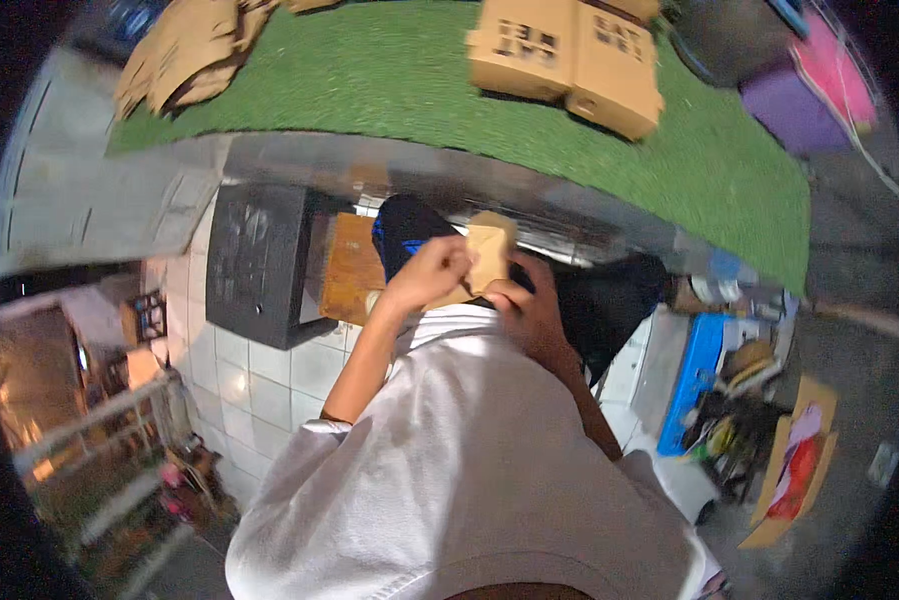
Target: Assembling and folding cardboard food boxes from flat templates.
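In my lap, close to my body, is a piece of brown cardboard (pixel 489 252), upright and partly folded. My left hand (pixel 433 274) is closed at its left edge, the fingers bent against it. My right hand (pixel 529 300) grips its lower right side, with the thumb across the front. The card's lower part is partly hidden by my hands, and motion blurs it a little. Beyond my knees, two brown cardboard boxes (pixel 522 50) with dark print stand side by side on the green turf-covered table (pixel 369 80).
Flat brown cardboard pieces (pixel 197 50) lie piled at the table's far left. A purple bin (pixel 791 105) stands at the far right. On the left are a black cabinet (pixel 254 265) and a wooden drawer front (pixel 349 268). A blue crate (pixel 691 385) and an open carton (pixel 797 465) sit to the right.
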A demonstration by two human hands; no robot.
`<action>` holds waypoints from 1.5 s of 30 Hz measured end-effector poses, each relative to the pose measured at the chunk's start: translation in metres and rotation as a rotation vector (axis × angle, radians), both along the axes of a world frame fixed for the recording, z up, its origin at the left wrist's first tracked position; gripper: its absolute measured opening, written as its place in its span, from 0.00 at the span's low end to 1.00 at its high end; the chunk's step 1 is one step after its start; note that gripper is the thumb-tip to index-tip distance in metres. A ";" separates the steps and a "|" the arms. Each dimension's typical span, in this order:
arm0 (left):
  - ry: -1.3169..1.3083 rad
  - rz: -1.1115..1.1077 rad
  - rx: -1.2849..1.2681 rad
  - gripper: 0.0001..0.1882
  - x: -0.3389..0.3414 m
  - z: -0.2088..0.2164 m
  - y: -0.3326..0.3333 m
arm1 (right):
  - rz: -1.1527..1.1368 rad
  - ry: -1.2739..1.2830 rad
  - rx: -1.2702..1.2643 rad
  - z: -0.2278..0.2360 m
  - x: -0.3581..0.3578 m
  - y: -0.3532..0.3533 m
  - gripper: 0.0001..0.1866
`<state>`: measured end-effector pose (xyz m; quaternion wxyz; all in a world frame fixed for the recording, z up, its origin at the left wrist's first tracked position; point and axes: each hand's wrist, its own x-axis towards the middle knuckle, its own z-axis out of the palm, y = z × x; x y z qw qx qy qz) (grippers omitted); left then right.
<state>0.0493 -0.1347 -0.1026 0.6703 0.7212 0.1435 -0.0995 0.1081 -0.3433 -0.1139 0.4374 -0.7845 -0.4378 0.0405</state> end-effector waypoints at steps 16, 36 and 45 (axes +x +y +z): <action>0.076 0.079 -0.118 0.09 -0.026 0.002 -0.010 | -0.088 0.086 0.061 -0.007 0.003 0.005 0.10; 0.216 0.102 -0.025 0.14 -0.010 -0.002 -0.027 | -0.299 0.271 0.183 -0.006 -0.011 -0.013 0.08; 0.247 0.308 -0.383 0.08 -0.012 -0.005 -0.038 | -0.322 0.318 0.141 -0.006 -0.013 -0.013 0.08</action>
